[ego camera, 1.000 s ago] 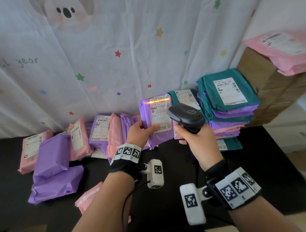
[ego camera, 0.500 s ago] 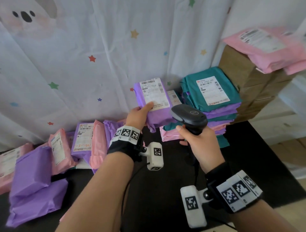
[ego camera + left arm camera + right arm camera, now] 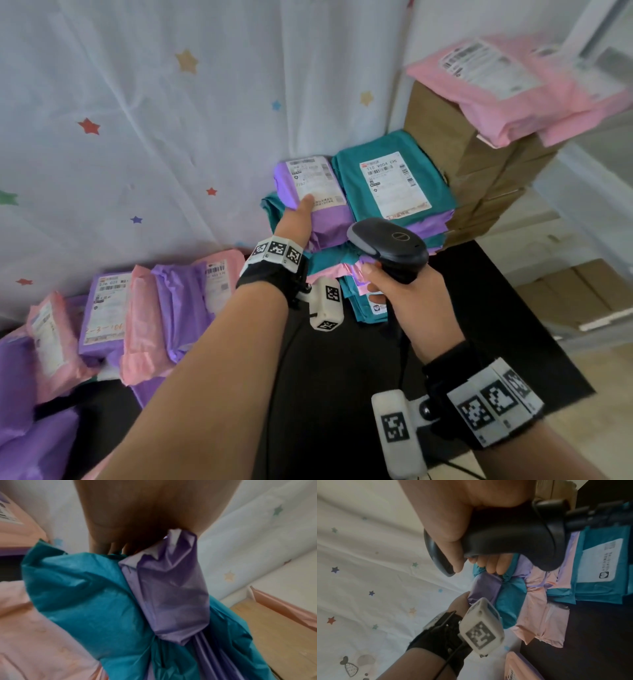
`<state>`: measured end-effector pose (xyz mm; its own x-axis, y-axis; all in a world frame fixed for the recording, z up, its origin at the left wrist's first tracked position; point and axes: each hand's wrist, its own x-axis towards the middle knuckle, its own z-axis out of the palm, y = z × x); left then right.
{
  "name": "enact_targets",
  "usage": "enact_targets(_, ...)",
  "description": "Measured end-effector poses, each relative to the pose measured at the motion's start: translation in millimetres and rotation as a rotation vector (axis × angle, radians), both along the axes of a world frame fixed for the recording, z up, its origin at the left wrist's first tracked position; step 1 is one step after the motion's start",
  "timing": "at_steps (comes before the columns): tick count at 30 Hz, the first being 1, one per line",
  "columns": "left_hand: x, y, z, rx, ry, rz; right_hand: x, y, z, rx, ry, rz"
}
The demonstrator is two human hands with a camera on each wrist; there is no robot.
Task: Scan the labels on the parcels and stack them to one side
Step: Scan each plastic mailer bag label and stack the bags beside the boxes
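Backdrop is a white fabric sheet printed with coloured stars [image 3: 164,113], hung along the far side. Black tabletop [image 3: 479,308] below it. Stacked brown cardboard boxes [image 3: 455,147] at far right, with a pink plastic mailer [image 3: 520,96] lying on top of them.

Tall stack of teal, purple and pink mailer bags [image 3: 394,185] sits just left of the boxes; its top teal bag is label up. Shorter pile of teal and pink mailers [image 3: 329,263] stands beside it on the left. Row of pink and purple mailer parcels [image 3: 144,308] is spread at left on the table, some leaning on one another.

Purple plastic mailer parcel [image 3: 318,205], white label up, is at the top of the shorter pile, over a teal bag; whether it fully rests there is not clear. Left hand [image 3: 298,219] grips its near edge, thumb on the label, fingers underneath per the left wrist view.

Right hand [image 3: 407,294] is wrapped around the handle of a black handheld barcode scanner [image 3: 390,243], held near the stacks, head pointing left. A cable runs from the handle base.
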<state>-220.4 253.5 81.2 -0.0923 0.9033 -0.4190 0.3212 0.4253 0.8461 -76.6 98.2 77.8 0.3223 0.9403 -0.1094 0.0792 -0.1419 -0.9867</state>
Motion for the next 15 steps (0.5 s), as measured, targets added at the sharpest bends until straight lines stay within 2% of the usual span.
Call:
enact_targets(6, 4, 11, 1, -0.022, 0.048, -0.075, 9, 8, -3, -0.055, 0.026, -0.010)
enact_targets(12, 2, 7, -2, -0.018, 0.042, -0.060, 13, 10, 1, -0.088, 0.027, 0.010)
enact_targets(15, -1, 4, -6, -0.003, 0.102, -0.091, 14, 9, 4, -0.101, 0.018, 0.017)
